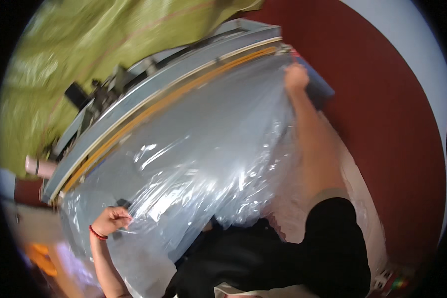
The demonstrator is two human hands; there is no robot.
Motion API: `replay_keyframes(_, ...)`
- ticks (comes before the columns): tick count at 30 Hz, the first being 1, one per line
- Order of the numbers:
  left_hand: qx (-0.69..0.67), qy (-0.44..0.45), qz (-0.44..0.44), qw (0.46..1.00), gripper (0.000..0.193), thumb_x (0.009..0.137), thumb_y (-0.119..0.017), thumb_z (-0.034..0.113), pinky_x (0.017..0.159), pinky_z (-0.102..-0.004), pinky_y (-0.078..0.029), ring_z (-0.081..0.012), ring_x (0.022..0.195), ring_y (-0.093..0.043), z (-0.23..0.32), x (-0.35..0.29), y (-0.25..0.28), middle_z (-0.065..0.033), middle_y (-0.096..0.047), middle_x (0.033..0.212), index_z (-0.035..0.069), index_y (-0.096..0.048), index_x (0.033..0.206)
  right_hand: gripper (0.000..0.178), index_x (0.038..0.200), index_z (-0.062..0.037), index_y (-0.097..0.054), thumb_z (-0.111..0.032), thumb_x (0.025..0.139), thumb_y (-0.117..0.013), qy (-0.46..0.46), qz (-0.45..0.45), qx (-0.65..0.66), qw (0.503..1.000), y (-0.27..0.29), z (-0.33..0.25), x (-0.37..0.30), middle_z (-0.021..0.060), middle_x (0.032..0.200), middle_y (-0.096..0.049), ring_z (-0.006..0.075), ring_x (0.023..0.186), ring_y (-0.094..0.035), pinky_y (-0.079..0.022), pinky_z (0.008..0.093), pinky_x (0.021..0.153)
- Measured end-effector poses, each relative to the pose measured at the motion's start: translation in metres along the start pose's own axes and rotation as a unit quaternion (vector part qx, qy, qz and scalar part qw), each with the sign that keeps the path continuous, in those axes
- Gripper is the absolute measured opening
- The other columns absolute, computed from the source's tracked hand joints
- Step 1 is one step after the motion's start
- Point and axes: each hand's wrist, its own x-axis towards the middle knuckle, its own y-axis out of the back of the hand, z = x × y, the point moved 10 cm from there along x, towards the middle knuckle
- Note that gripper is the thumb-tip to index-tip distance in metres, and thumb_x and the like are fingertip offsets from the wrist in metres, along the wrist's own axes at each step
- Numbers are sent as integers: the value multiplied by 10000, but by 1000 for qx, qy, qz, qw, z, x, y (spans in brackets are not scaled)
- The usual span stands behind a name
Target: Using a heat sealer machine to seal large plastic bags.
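Observation:
A wide sheet of clear plastic film (198, 154) spreads across the middle, wrinkled and shiny, its far side lying along an orange strip (184, 87) on a long grey metal machine (169, 69). My left hand (113, 221), with a red bead bracelet at the wrist, pinches the film near its left side. At the far right, my right hand (296, 78) is stretched out to the machine's right end, fingers closed on the film's corner. Motion blurs that hand and forearm a little.
Yellow-green woven sheeting (99, 44) hangs or lies behind the machine. Dark mechanical parts (104, 94) and a pink bottle (39, 167) are by its back left. A dark red wall (377, 129) rises on the right. Orange items (43, 259) lie low at the left.

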Motion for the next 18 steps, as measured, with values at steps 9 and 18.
replay_keyframes(9,161,112,374,906,128,697,-462,-46,565,-225,-411,-99,623,-504,-129,-259,175,-2,-536,649,30,-562,725,254,966,-63,-494,-273,854,-406,64,-26,34,997,-18,27,24,188,944,-567,361,877,-537,-415,447,710)
replay_keyframes(18,441,-37,541,716,182,762,-572,146,759,-369,-422,-276,894,-531,-60,-176,114,-116,-564,913,29,-553,899,265,936,-53,-479,-298,862,-408,39,-36,10,999,-25,20,19,181,924,-569,373,859,-533,-404,450,688)
